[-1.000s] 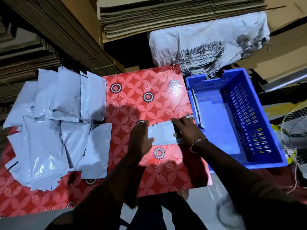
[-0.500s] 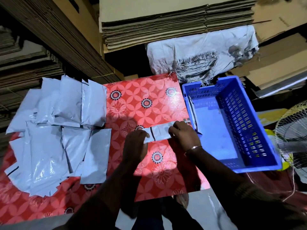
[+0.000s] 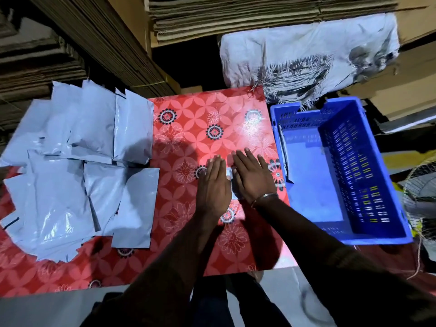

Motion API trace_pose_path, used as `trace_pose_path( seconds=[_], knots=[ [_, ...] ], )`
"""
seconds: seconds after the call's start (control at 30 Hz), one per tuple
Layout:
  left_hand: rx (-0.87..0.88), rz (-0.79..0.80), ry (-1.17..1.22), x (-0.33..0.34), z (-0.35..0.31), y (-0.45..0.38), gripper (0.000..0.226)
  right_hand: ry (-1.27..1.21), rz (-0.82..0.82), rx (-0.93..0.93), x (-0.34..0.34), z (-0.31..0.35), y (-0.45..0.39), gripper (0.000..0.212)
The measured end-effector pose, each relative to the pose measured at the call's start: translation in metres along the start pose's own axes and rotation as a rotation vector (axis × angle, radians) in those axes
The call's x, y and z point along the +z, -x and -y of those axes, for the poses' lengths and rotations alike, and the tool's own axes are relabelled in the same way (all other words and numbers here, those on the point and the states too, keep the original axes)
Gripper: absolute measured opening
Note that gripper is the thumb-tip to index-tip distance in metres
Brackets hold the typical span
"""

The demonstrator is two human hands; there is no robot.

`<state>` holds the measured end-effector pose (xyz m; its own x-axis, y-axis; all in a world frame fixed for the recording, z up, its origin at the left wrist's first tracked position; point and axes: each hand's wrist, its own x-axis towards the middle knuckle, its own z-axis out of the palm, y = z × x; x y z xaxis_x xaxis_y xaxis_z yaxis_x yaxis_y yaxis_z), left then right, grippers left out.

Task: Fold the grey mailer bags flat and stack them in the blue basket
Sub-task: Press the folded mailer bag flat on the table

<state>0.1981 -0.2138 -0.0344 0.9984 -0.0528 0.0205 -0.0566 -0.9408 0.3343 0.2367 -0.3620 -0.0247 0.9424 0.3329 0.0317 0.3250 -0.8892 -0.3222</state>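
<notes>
A folded grey mailer bag [image 3: 230,173] lies on the red flowered table [image 3: 188,138], almost wholly covered by my hands; only a thin strip shows between them. My left hand [image 3: 213,185] presses flat on its left part with straight fingers. My right hand [image 3: 252,178], a bangle at its wrist, presses flat on the right part. The blue basket [image 3: 377,175] stands just right of the table, and one flat bag [image 3: 283,152] leans against its left inner wall. A loose heap of unfolded grey mailer bags [image 3: 70,166] covers the table's left half.
Stacks of flattened cardboard [image 3: 236,17] rise behind the table. A white woven sack [image 3: 306,55] lies behind the basket. A wire fan guard [image 3: 422,194] sits at the far right. The table's near edge [image 3: 165,283] runs just in front of my body.
The bag was held by its ends and part folded; now both hands lie flat side by side on top of it, covering it.
</notes>
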Motion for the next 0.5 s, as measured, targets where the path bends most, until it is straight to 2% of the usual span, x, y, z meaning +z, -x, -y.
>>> trace_pose_path(
  seconds=[0.13, 0.33, 0.5],
  knots=[
    [-0.051, 0.122, -0.096, 0.021, 0.012, -0.006, 0.063, 0.077, 0.114, 0.017, 0.026, -0.005, -0.003, 0.057],
    [-0.058, 0.078, -0.141, 0.034, 0.017, -0.006, 0.062, 0.092, 0.074, 0.016, 0.041, -0.010, -0.004, 0.057],
    [-0.091, 0.062, -0.177, 0.036, 0.012, -0.005, 0.062, 0.100, 0.108, 0.033, 0.044, -0.009, -0.006, 0.059]
  ],
)
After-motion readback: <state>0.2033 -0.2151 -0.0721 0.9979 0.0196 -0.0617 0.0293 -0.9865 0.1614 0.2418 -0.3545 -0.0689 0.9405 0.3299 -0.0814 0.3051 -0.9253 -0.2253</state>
